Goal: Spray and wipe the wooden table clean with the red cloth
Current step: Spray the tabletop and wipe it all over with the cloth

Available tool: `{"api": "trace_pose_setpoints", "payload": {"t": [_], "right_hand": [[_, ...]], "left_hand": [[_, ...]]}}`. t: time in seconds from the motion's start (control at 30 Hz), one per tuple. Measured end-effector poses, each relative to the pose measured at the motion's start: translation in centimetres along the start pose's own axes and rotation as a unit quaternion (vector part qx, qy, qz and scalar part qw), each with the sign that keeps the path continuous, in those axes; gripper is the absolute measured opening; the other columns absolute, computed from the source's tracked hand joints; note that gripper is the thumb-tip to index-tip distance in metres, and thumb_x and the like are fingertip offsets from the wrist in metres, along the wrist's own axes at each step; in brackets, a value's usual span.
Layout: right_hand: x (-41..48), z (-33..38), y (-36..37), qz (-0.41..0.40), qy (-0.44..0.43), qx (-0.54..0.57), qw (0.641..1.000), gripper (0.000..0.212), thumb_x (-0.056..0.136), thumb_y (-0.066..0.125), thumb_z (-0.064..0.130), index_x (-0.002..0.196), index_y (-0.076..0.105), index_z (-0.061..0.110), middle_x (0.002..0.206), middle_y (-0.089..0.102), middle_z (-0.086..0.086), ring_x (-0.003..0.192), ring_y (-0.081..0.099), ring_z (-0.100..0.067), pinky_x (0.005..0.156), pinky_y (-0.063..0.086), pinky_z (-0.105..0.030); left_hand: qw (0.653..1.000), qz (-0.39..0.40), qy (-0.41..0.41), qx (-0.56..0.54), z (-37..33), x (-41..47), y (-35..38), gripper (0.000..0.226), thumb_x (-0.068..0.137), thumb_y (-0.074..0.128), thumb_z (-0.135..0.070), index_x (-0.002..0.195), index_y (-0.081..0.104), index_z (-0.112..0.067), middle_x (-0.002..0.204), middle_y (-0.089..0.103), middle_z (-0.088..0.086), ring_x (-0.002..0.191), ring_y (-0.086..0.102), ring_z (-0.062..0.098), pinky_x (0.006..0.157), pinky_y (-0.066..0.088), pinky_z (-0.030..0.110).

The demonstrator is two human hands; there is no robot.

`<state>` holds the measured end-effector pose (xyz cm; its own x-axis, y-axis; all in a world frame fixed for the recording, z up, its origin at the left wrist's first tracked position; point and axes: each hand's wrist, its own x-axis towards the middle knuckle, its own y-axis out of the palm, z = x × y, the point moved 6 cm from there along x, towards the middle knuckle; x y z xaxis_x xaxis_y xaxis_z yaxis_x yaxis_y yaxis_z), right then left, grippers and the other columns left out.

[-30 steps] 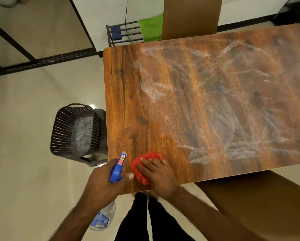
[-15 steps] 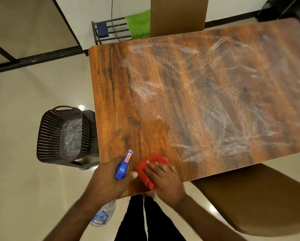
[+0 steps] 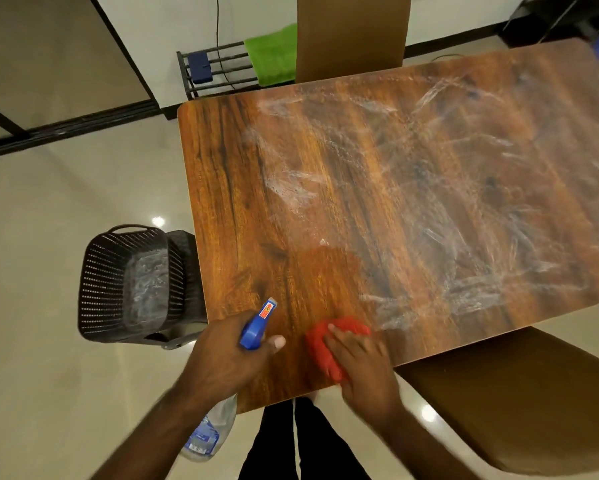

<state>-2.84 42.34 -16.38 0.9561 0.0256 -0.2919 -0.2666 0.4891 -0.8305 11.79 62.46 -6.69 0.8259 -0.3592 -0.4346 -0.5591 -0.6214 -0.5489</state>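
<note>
- Now presses red cloth (image 3: 322, 355) onto wooden table (image 3: 326, 188), right hand (image 3: 364, 372) flat-fingered, to rub off smears.
- Grips spray bottle (image 3: 254, 332) in curled left hand (image 3: 222, 365), ready to respray.

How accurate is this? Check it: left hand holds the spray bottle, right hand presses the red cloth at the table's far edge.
One error: the head view shows the red cloth at the table's near edge, not the far. The left hand holds the spray bottle; the right hand presses the cloth.
</note>
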Motion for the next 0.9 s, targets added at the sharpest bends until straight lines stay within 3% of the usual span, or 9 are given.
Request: {"api": "trace_pose_setpoints", "payload": {"t": [0.07, 0.17, 0.27, 0.33, 0.43, 0.6, 0.7, 0.8, 0.9], "right_hand": [[-3.2, -0.9, 1.1, -0.001, -0.004, 0.000, 1.000, 0.077, 0.076, 0.053, 0.021, 0.152, 0.046, 0.035, 0.161, 0.040, 0.017, 0.129, 0.055, -0.018, 0.097, 0.043, -0.037], [-2.0, -1.8, -0.2, -0.031, 0.041, -0.011, 0.999, 0.074, 0.078, 0.055, 0.019, 0.151, 0.046, 0.035, 0.157, 0.044, 0.018, 0.124, 0.057, -0.020, 0.093, 0.045, -0.040], [4.1, -2.7, -3.2, -0.067, 0.128, -0.018, 0.989, 0.083, 0.083, 0.072, 0.012, 0.155, 0.041, 0.038, 0.157, 0.046, 0.013, 0.138, 0.046, -0.025, 0.106, 0.040, -0.051], [9.3, -3.0, -5.3, -0.096, 0.163, -0.002, 0.982, 0.078, 0.090, 0.069, 0.014, 0.157, 0.037, 0.039, 0.158, 0.046, 0.010, 0.143, 0.036, -0.023, 0.112, 0.034, -0.048], [16.9, -1.9, -8.1, -0.134, 0.169, 0.011, 0.976, 0.078, 0.084, 0.066, 0.009, 0.155, 0.044, 0.031, 0.151, 0.055, 0.004, 0.135, 0.042, -0.024, 0.107, 0.035, -0.041], [19.0, 4.3, -6.2, -0.092, 0.075, 0.018, 0.993, 0.079, 0.074, 0.066, 0.009, 0.150, 0.051, 0.021, 0.148, 0.059, -0.005, 0.129, 0.051, -0.034, 0.103, 0.044, -0.049], [12.8, 7.2, -0.9, -0.017, 0.003, 0.001, 1.000, 0.088, 0.073, 0.070, 0.015, 0.155, 0.042, 0.031, 0.158, 0.047, 0.008, 0.134, 0.051, -0.025, 0.104, 0.041, -0.050], [6.0, 8.1, 2.8, 0.038, -0.047, 0.013, 0.998, 0.087, 0.072, 0.072, 0.028, 0.154, 0.043, 0.038, 0.158, 0.045, 0.015, 0.129, 0.055, -0.018, 0.098, 0.047, -0.043], [4.3, 6.3, 2.0, 0.005, -0.077, -0.034, 0.996, 0.093, 0.061, 0.076, 0.026, 0.149, 0.048, 0.037, 0.155, 0.047, 0.016, 0.122, 0.056, -0.014, 0.090, 0.050, -0.037]], "left_hand": [[1.000, 0.006, 0.001, 0.020, 0.7, 0.7, -0.5, 0.040, 0.079, 0.073, -0.052, 0.060, 0.046, -0.029, 0.053, 0.050, -0.009, 0.052, 0.050, 0.009, 0.058, 0.041, 0.026], [0.998, 0.026, 0.013, 0.049, 1.5, 1.5, -1.2, 0.041, 0.079, 0.069, -0.060, 0.063, 0.048, -0.028, 0.057, 0.053, -0.008, 0.054, 0.053, 0.009, 0.057, 0.043, 0.027], [0.998, 0.032, 0.027, 0.035, 1.8, 2.0, -2.2, 0.037, 0.079, 0.069, -0.059, 0.067, 0.051, -0.029, 0.058, 0.054, -0.009, 0.055, 0.055, 0.009, 0.058, 0.042, 0.025], [0.999, 0.036, 0.026, 0.023, 2.1, 2.4, -3.0, 0.037, 0.075, 0.066, -0.064, 0.070, 0.053, -0.029, 0.060, 0.056, -0.010, 0.056, 0.057, 0.009, 0.060, 0.047, 0.028], [0.998, 0.032, 0.035, 0.032, 2.3, 3.0, -4.3, 0.040, 0.074, 0.062, -0.068, 0.072, 0.053, -0.030, 0.060, 0.057, -0.010, 0.057, 0.058, 0.010, 0.060, 0.050, 0.028], [0.998, 0.021, 0.046, 0.040, 2.0, 3.8, -5.8, 0.035, 0.079, 0.064, -0.063, 0.073, 0.050, -0.031, 0.063, 0.057, -0.010, 0.059, 0.059, 0.011, 0.061, 0.044, 0.024], [0.998, 0.009, 0.049, 0.047, 2.2, 4.5, -6.5, 0.043, 0.077, 0.067, -0.064, 0.067, 0.048, -0.027, 0.057, 0.053, -0.006, 0.054, 0.053, 0.012, 0.058, 0.049, 0.035], [0.997, 0.005, 0.047, 0.058, 2.1, 5.5, -6.9, 0.050, 0.070, 0.063, -0.071, 0.063, 0.048, -0.024, 0.056, 0.051, -0.006, 0.053, 0.051, 0.013, 0.059, 0.050, 0.038], [0.994, 0.032, 0.074, 0.067, 1.6, 6.3, -6.8, 0.044, 0.075, 0.065, -0.070, 0.065, 0.047, -0.031, 0.058, 0.051, -0.008, 0.054, 0.051, 0.010, 0.057, 0.046, 0.029]]}}
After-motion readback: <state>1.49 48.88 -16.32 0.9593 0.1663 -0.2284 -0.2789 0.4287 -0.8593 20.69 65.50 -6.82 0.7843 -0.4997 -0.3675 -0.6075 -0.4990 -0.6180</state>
